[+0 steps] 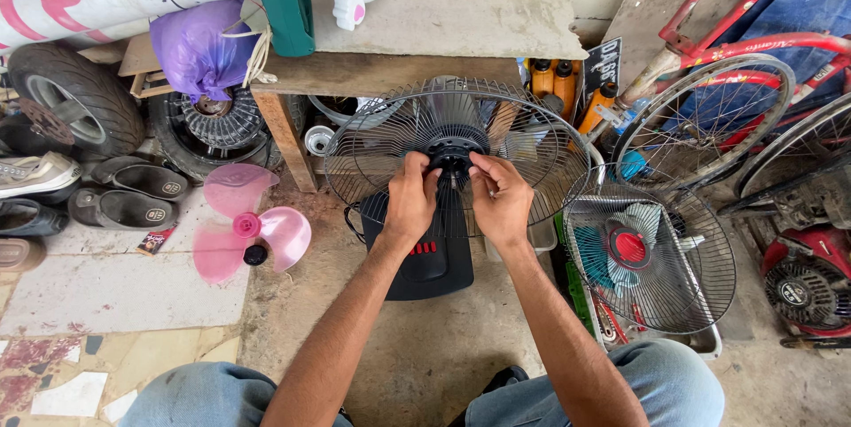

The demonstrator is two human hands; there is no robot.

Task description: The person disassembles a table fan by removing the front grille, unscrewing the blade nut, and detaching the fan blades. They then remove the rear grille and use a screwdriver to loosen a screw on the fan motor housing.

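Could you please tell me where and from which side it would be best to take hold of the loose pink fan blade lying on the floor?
Probably the pink fan blade is best gripped at its raised centre hub, coming straight down from above. It lies flat on the floor, so its three thin, curved wings offer little edge to pinch, while the hub stands up. Both hands are busy at the fan guard.

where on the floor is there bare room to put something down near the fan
Bare floor lies left of the black fan base, on the pale slabs below the loose pink fan blade, and on the concrete between the knees. The right is crowded: a second wire-caged fan and red bicycle wheels. Both hands grip the grille hub.
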